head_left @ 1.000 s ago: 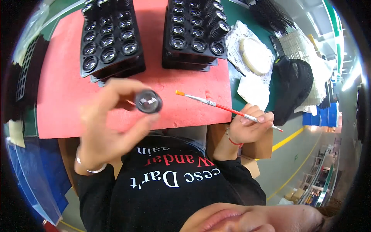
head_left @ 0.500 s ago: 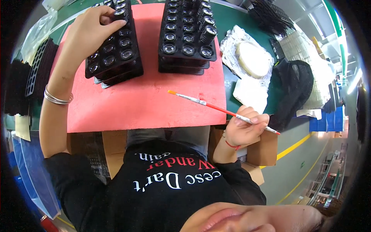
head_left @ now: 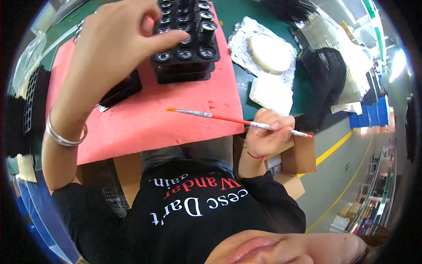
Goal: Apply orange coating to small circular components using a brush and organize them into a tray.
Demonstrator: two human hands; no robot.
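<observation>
My left hand (head_left: 116, 42) hovers over the two stacks of black trays, thumb stretched toward the right stack. Its thumb and fingers are apart, with nothing seen between them. Small black cylinders with glassy, lens-like tops fill the right tray stack (head_left: 184, 66); a few stand higher along its right side, one being a raised cylinder (head_left: 207, 31). Most of the left tray stack (head_left: 127, 88) is hidden behind my hand and wrist. In my right hand (head_left: 270, 132), closed around its handle, a thin red paintbrush (head_left: 231, 119) points left, orange bristles above the pink foam board (head_left: 176, 127).
Right of the board, a round cream-coloured pad (head_left: 272, 53) lies on crumpled foil (head_left: 239, 46), near a folded white cloth (head_left: 271, 96). A black mesh item (head_left: 327, 75) sits further right. Stacked black trays (head_left: 33, 101) stand at the left. An open cardboard box (head_left: 299, 154) is below the table edge.
My left hand has left a cylinder in the left tray stack and moved right, toward the right stack. The whole view has shifted; my right hand keeps the paintbrush in much the same pose.
</observation>
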